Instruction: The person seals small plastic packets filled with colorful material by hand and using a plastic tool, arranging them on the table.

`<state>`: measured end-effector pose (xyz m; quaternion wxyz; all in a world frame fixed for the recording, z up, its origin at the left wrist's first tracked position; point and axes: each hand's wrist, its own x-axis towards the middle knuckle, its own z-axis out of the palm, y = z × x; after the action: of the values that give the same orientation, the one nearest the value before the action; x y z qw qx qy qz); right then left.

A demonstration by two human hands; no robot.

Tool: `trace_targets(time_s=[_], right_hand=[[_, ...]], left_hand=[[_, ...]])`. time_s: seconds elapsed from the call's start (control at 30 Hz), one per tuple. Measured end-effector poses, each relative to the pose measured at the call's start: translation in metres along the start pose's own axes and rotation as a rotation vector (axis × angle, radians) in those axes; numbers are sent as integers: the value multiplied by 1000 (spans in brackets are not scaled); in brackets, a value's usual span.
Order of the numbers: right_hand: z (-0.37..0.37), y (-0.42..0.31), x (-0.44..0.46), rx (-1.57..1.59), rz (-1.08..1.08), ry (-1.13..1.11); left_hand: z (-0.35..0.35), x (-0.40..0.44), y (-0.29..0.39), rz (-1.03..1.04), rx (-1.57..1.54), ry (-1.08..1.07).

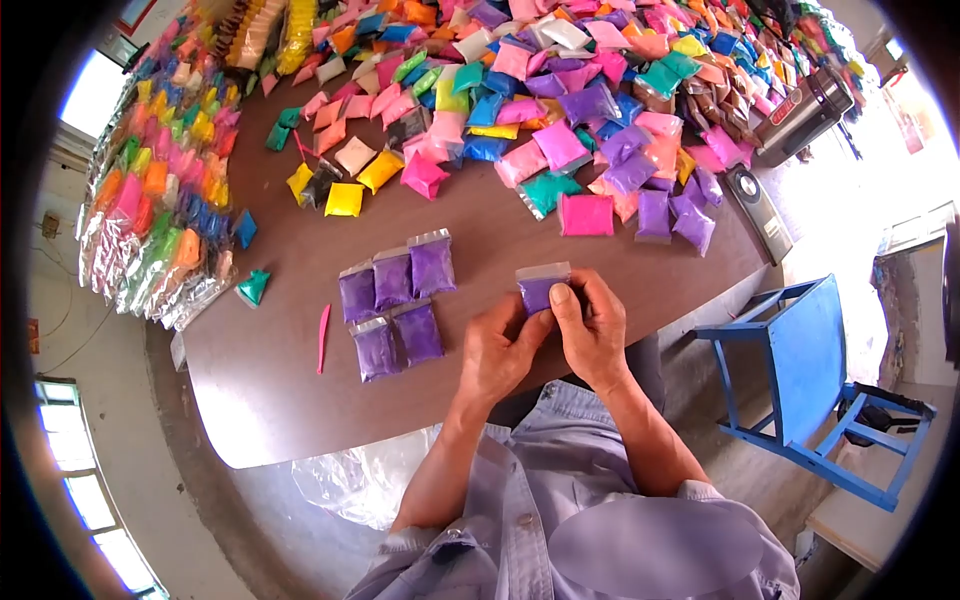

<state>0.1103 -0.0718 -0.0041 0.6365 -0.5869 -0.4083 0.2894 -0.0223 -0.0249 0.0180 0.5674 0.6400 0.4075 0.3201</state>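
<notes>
Near the table's front edge, a small purple packet (540, 290) with a clear top strip is held between both hands. My left hand (503, 350) is closed on its lower left side, thumb on the front. My right hand (590, 325) pinches its lower right side, the thumb pressed on the front. To the left of my hands lie several purple packets (432, 264) in two rows, flat on the brown table (270, 380). A thin pink plastic tool (323, 338) rests left of them.
A large heap of coloured packets (560, 145) covers the back. Bagged packets (150, 210) are stacked at the left edge. A green packet (254, 287) lies near them. A scale (757, 212) and a steel container (803, 115) are at right, a blue stool (805, 350) beyond the table.
</notes>
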Motion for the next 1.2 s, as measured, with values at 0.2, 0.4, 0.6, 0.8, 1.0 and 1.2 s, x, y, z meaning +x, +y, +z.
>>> trace_targets(time_s=[0.2,0.4,0.6,0.8,1.0,1.2], right_hand=[[0,-3,1,-16,-24,7],[1,3,0,-2,-9,83],[1,3,1,1,33,20],[-2,5,1,-5,-8,24],[1,8,1,-25,1,18],[2,-1,3,-88,-23,-9]], left_hand=[[-1,2,-14,75,46,18],[5,0,-7,60,-66,39],[-1,0,-8,-55,-92,43],[3,2,-9,45,-45,51],[0,3,-9,-8,-166,35],[1,4,-9,-33,-264,67]])
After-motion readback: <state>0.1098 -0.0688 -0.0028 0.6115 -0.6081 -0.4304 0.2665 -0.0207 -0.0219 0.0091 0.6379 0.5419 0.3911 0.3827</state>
